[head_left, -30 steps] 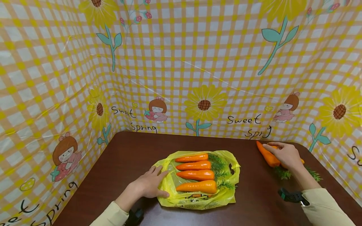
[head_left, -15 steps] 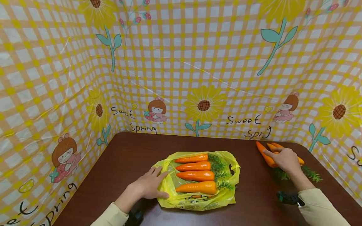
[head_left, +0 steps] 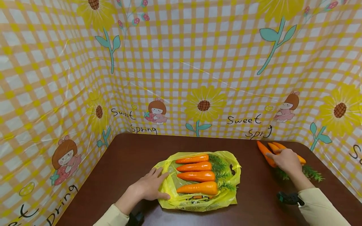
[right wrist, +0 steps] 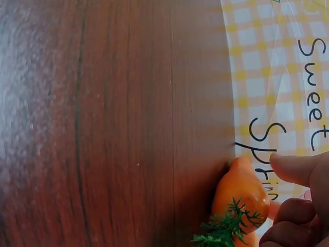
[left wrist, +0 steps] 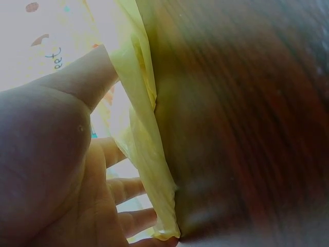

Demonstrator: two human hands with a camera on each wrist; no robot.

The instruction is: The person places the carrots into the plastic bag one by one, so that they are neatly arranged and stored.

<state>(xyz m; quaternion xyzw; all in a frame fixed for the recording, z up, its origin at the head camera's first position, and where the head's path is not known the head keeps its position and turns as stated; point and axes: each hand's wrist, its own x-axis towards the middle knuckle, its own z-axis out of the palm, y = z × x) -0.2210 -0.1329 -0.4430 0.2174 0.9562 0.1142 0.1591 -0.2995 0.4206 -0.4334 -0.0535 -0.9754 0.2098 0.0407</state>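
A yellow plastic bag [head_left: 198, 205] lies flat in the middle of the table, with several orange carrots [head_left: 195, 176] with green tops side by side on it. My left hand [head_left: 150, 185] rests on the bag's left edge, fingers spread; the left wrist view shows the yellow film [left wrist: 146, 139] across those fingers. At the far right, my right hand [head_left: 287, 160] is low over a group of carrots. One carrot [head_left: 264, 152] points out left of the thumb, and two carrot tips [head_left: 274, 147] show beyond the fingers. I cannot tell whether the fingers grip one.
A dark brown table [head_left: 135, 150] is bordered by a checked cloth [head_left: 169, 62] with flowers and cartoon figures, standing close behind it and at both sides. Green carrot leaves [head_left: 312, 173] spread by the right wrist, near the table's right edge.
My right hand has shifted slightly right and toward me over the carrots, so more of the carrot tips show. The left hand and the bag stay in place.
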